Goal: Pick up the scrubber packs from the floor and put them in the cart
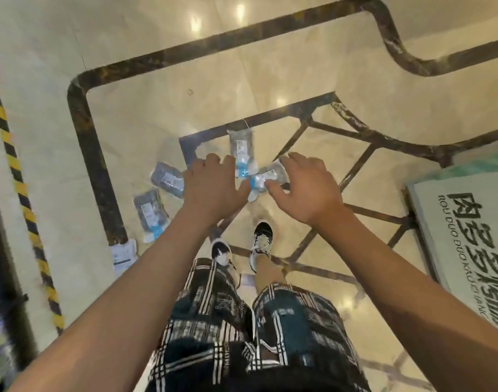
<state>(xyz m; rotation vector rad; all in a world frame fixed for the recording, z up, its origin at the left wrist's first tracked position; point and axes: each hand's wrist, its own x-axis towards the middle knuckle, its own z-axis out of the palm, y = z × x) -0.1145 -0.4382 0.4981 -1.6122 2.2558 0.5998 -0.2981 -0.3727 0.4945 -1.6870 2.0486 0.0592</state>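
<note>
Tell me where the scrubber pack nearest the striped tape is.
In the head view the pack lies flat on the floor at lower left, at the end of the dark floor band, between the striped tape and the person's left forearm.

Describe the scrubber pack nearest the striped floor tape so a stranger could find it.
Start at the yellow-and-black striped tape along the floor's left side. Where the dark inlaid floor band meets the bare arm lies a scrubber pack. Unlike the grey packs beyond it, it shows mostly white.
</note>
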